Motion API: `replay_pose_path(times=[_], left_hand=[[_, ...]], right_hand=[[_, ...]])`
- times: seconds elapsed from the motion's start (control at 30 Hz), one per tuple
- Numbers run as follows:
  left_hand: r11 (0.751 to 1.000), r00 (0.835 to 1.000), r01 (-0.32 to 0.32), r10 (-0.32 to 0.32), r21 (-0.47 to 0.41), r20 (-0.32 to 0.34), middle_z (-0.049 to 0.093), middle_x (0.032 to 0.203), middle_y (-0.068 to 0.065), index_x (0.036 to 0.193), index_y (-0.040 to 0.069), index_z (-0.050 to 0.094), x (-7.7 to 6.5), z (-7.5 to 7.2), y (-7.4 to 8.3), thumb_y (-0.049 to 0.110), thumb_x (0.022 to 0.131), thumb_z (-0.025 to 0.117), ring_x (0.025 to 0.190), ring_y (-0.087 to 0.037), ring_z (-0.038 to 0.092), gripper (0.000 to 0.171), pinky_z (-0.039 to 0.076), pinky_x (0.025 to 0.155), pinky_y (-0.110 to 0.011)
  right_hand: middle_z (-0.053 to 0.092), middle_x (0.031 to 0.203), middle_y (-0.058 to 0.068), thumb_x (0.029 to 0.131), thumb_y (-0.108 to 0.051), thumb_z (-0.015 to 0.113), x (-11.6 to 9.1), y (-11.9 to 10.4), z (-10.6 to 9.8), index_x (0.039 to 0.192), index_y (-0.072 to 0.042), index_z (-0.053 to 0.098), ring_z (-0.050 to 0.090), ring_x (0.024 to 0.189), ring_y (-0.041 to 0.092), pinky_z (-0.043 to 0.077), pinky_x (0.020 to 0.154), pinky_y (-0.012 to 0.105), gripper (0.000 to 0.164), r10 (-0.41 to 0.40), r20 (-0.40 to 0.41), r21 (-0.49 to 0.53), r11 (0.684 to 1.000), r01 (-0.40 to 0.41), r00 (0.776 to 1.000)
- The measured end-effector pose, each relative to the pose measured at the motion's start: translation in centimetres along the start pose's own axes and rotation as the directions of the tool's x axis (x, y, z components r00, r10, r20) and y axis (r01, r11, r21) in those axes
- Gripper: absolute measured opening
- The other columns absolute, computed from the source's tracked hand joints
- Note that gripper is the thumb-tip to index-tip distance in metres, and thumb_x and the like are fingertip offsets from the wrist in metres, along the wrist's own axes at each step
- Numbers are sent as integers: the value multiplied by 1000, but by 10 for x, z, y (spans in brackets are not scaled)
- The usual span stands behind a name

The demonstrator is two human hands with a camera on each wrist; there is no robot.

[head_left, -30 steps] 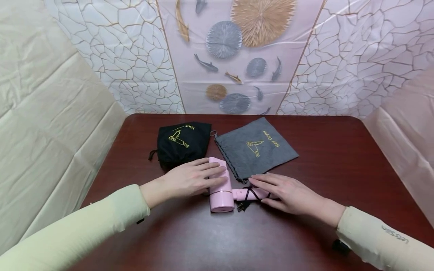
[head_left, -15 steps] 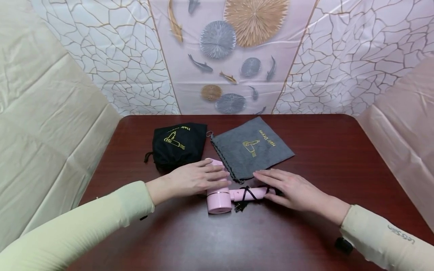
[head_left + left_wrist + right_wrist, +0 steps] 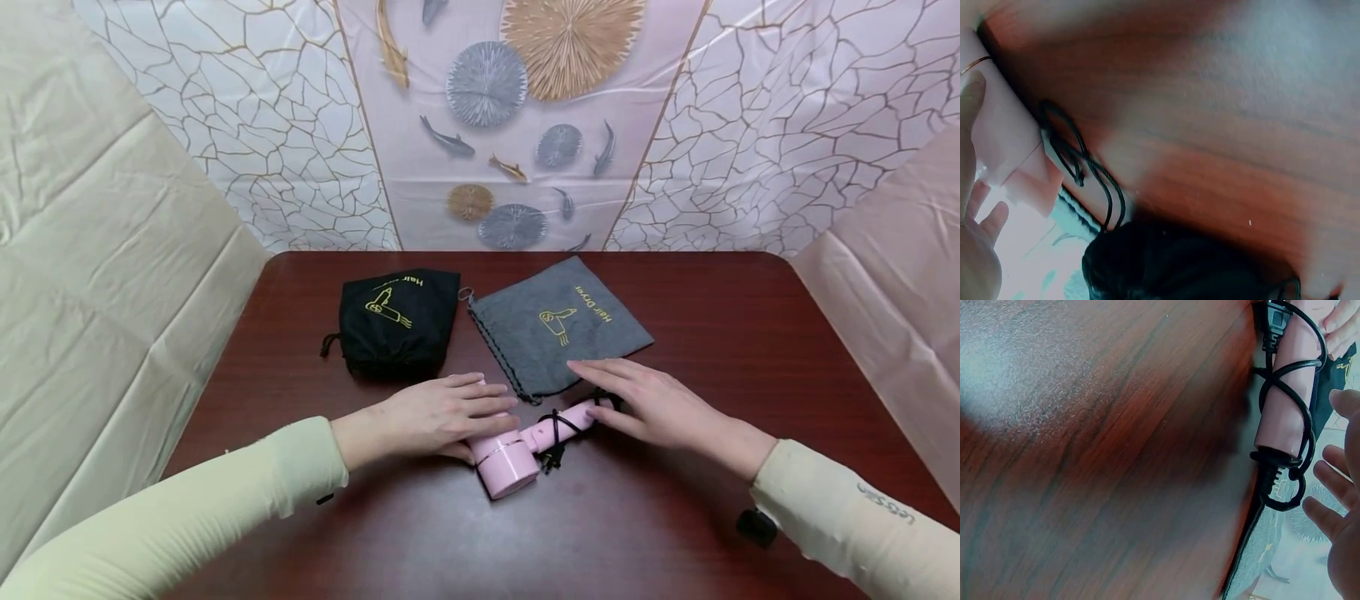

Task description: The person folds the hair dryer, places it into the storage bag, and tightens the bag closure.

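A pink hair dryer (image 3: pixel 507 467) lies on the table, its black cord wound around the handle (image 3: pixel 566 423). My left hand (image 3: pixel 442 414) holds the barrel, with fingers laid over the top and the thumb on the near left side. In the left wrist view the thumb (image 3: pixel 972 94) presses the pink barrel (image 3: pixel 1007 131). Beside the handle end, my right hand (image 3: pixel 660 408) is spread with relaxed fingers. The right wrist view shows a gap between those fingers and the corded handle (image 3: pixel 1288 406).
Behind the left hand sits a bulging black drawstring pouch (image 3: pixel 397 321) with a yellow dryer print. A flat grey drawstring pouch (image 3: pixel 558 329) lies to its right. The dark red table (image 3: pixel 720 308) is bordered by patterned cloth walls (image 3: pixel 285 125).
The dryer has been turned under my left hand: its barrel front swung towards me and right, the handle now slants up to the right. My right hand shifted slightly away from me.
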State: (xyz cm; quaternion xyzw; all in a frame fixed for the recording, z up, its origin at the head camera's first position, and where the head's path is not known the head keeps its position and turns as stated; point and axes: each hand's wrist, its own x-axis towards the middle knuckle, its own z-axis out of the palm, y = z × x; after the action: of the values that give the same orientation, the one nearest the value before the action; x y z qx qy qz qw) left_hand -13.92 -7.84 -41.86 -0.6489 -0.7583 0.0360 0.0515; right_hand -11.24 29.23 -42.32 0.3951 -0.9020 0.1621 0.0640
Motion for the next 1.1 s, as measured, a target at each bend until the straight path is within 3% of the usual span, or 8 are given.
replay_pose_path(times=[0.23,0.5,0.67,1.1], left_hand=[[997,999,-10,7,-73,-45,54,160,-9,156,13,56,6,9,10,57,103,62,152,-25,46,69,37,125,-43],[988,1000,-10,6,-154,-28,48,164,-10,162,13,47,14,16,16,56,103,62,156,-25,41,74,34,127,-42],[991,999,3,-8,-134,-39,49,164,-8,162,14,47,14,18,18,55,104,60,154,-25,43,72,36,126,-42],[997,979,6,-22,-75,-204,63,147,-6,153,14,57,10,24,30,52,99,68,139,-24,57,66,43,120,-39]], right_hand=[[65,147,7,96,-20,81,1,0,0,158,-15,54,63,134,30,55,103,55,68,19,-15,15,1000,-19,1000],[66,147,8,95,-18,81,0,1,0,156,-13,57,63,134,32,53,105,56,66,56,-33,35,998,-55,998],[66,146,9,94,-16,82,-3,1,-1,155,-11,57,62,134,33,51,106,56,66,79,-44,37,996,-78,996],[64,150,9,98,-20,78,-9,2,-3,156,-12,56,61,135,35,48,109,57,62,162,-44,53,986,-160,986]])
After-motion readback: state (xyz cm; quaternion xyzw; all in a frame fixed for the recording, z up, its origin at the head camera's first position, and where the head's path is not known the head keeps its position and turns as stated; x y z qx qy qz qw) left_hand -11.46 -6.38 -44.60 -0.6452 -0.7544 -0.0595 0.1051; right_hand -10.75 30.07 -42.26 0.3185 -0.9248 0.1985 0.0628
